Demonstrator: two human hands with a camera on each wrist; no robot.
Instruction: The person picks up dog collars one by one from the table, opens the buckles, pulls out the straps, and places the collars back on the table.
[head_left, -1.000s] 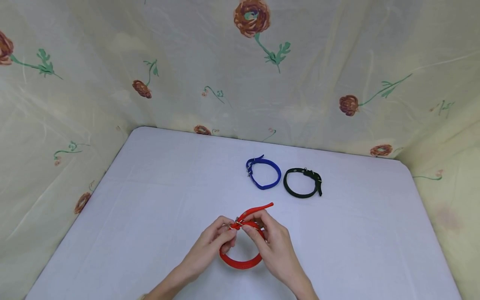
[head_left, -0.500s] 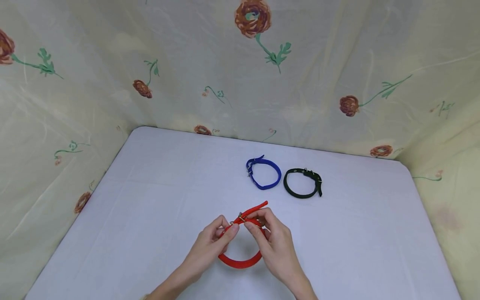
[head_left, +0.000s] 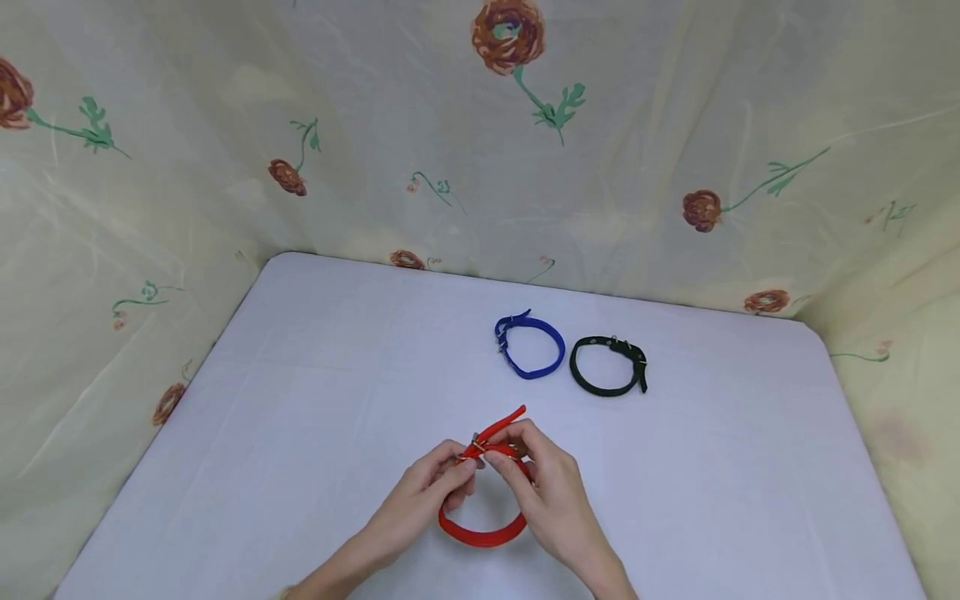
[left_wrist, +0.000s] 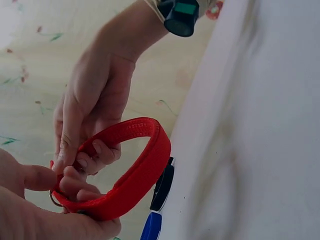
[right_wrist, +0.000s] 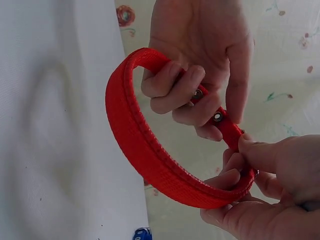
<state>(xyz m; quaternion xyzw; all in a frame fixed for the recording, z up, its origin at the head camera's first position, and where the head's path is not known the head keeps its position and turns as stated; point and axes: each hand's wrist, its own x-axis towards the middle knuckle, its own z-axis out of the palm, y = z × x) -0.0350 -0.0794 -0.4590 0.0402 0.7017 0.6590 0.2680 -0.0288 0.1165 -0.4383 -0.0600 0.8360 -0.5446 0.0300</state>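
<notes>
Both hands hold a red collar [head_left: 483, 538] bent into a loop, lifted off the table. Its free strap end sticks up toward the upper right through a metal buckle [head_left: 477, 442]. My left hand [head_left: 411, 502] grips the strap just left of the buckle; in the right wrist view its fingers curl around a stretch with metal eyelets [right_wrist: 218, 116]. My right hand [head_left: 557, 492] pinches the strap right of the buckle between thumb and fingers. In the left wrist view a metal ring [left_wrist: 55, 198] shows by the near hand. Fingers partly cover the fastening.
A blue collar [head_left: 558, 357] and a black collar [head_left: 597, 391] lie looped side by side on the white table [head_left: 322, 383], beyond the hands. Flower-patterned cloth [head_left: 360, 108] encloses the table at the back and sides.
The strap's free end has shifted left and somewhat downward relative to the right hand. Both hands made small shifts around the buckle, keeping their hold. The blue and black collars stayed put.
</notes>
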